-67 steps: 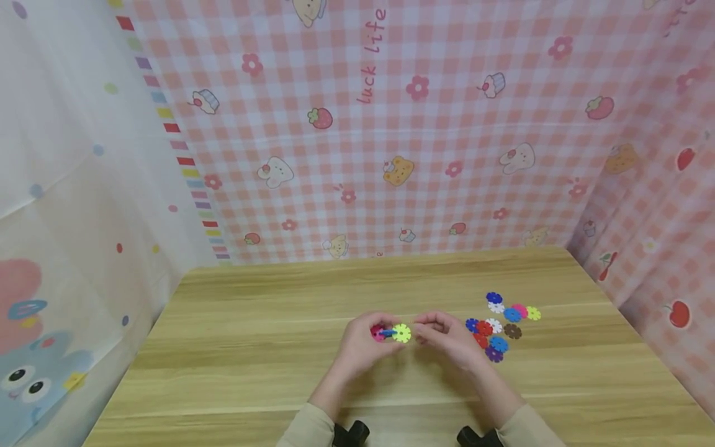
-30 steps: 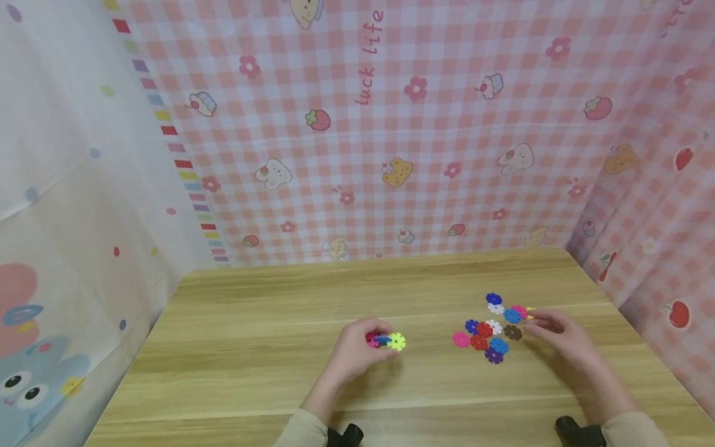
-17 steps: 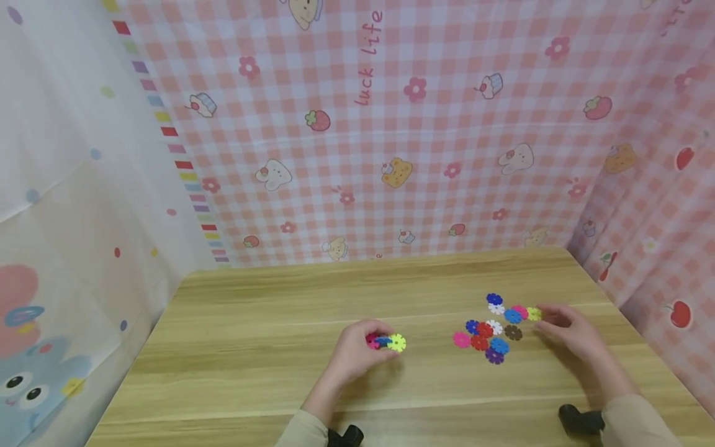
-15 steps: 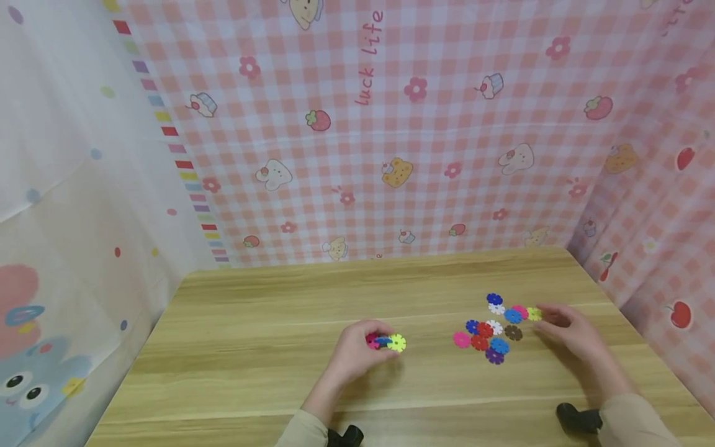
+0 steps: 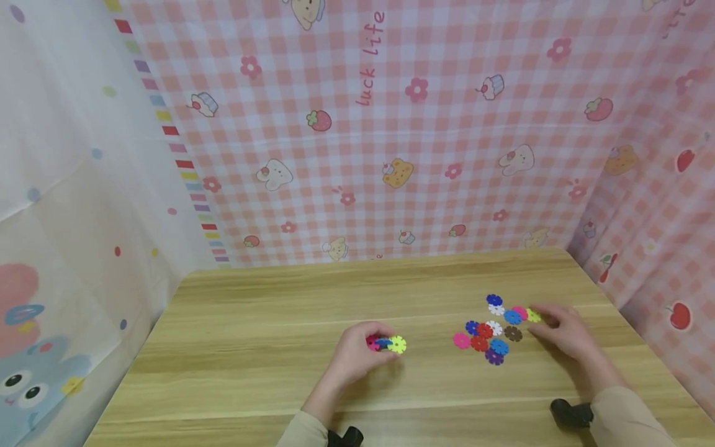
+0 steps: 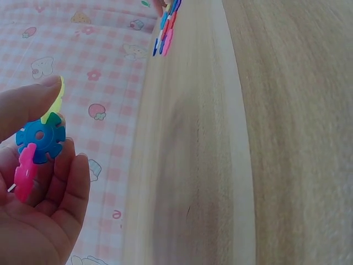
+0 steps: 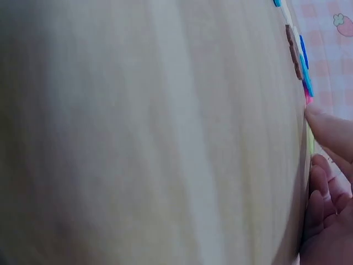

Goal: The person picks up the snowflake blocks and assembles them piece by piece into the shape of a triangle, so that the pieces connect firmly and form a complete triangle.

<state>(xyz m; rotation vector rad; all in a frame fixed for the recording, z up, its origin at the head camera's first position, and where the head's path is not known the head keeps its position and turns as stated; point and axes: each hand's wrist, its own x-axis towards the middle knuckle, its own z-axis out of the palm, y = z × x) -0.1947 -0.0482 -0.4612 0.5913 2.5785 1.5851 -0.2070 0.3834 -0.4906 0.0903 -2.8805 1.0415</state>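
My left hand [image 5: 354,354] holds a short chain of notched plastic snowflake discs above the table, thumb on one side and fingers on the other. The chain joins a pink disc [image 6: 25,174], a blue disc [image 6: 51,144] set across it, and a yellow-green disc [image 5: 397,344] at the thumb end. My right hand [image 5: 564,332] is at the right end of the loose discs. Its thumb [image 7: 331,127] and forefinger sit at opposite edges of a yellow disc [image 5: 534,316] lying beside a pink one; I cannot tell whether they pinch it.
Several loose discs lie partly overlapping on the wooden table [image 5: 251,347]: a brown disc [image 5: 513,334], a purple disc [image 5: 494,357], a pink disc [image 5: 461,340], plus red, white and blue ones. A checked pink cloth [image 5: 313,155] hangs behind the table.
My right hand has left the chain and gone right to the loose discs; in the last half second it has edged left over the yellow disc. My left hand keeps its hold.
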